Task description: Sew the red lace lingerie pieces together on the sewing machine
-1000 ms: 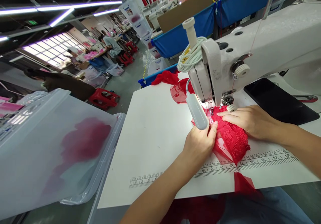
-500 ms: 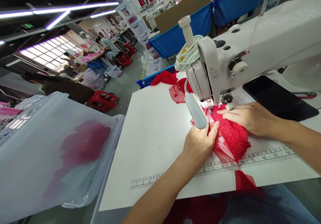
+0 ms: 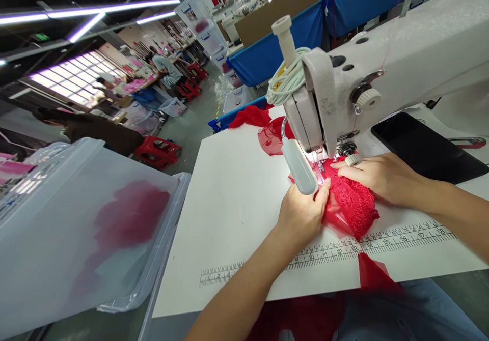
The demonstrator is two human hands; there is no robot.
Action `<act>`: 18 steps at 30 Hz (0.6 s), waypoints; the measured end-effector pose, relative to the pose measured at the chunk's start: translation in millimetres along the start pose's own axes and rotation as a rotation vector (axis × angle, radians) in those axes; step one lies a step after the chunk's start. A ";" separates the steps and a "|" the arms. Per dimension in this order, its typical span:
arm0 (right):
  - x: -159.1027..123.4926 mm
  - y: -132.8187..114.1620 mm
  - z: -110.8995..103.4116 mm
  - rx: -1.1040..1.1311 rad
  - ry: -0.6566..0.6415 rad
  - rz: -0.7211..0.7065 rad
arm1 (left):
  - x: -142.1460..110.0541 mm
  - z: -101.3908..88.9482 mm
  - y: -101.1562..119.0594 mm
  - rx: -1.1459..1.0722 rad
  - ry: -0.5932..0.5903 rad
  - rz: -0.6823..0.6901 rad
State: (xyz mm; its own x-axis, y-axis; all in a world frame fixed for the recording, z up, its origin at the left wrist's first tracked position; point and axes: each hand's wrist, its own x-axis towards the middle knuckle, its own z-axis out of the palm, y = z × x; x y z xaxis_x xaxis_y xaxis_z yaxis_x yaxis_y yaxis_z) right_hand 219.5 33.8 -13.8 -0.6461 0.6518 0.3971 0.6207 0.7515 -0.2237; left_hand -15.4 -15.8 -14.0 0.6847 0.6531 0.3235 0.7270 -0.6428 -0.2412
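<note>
Red lace fabric with a sheer mesh part lies bunched under the presser foot of a white sewing machine. My left hand grips the mesh at its near left side, thumb on top; a grey lamp hides some of its fingers. From the right, my right hand holds the lace close to the needle area, thumb and forefinger on the cloth. Its other fingers are partly hidden behind the lace.
A black phone lies right of the machine head. More red fabric is at the table's far edge, and a red piece hangs over the near edge. A printed ruler crosses the white table. Plastic bins stand left.
The lace has shifted slightly away from me, toward the presser foot, its near tip drawing back from the ruler. Both hands keep their hold and have moved little.
</note>
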 end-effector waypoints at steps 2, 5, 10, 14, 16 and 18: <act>-0.3 -0.7 -0.2 0.004 0.007 -0.017 | 0.7 -1.5 0.0 -0.030 -0.001 -0.011; -0.3 -2.7 -1.1 0.095 0.032 -0.037 | 3.4 -3.9 0.9 -0.037 0.054 0.011; 3.1 -6.8 -5.1 0.202 0.019 -0.086 | 9.4 -1.8 3.0 -0.075 0.097 0.108; 4.8 -9.2 -7.4 0.263 0.042 -0.098 | 11.0 -2.5 3.5 -0.099 -0.005 0.026; 4.6 -9.9 -7.8 0.241 0.036 -0.089 | 10.7 -5.0 3.8 -0.129 -0.044 -0.020; 4.0 -10.3 -8.1 0.204 0.037 -0.081 | 9.8 -6.8 4.5 -0.136 -0.059 -0.036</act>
State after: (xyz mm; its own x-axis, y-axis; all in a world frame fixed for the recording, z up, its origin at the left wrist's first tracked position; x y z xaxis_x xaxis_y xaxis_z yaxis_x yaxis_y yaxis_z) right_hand 214.1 27.8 -2.7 -0.6713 0.5870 0.4526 0.4622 0.8089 -0.3635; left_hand -5.7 -15.0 -5.8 0.6629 0.6967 0.2744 0.7406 -0.6640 -0.1031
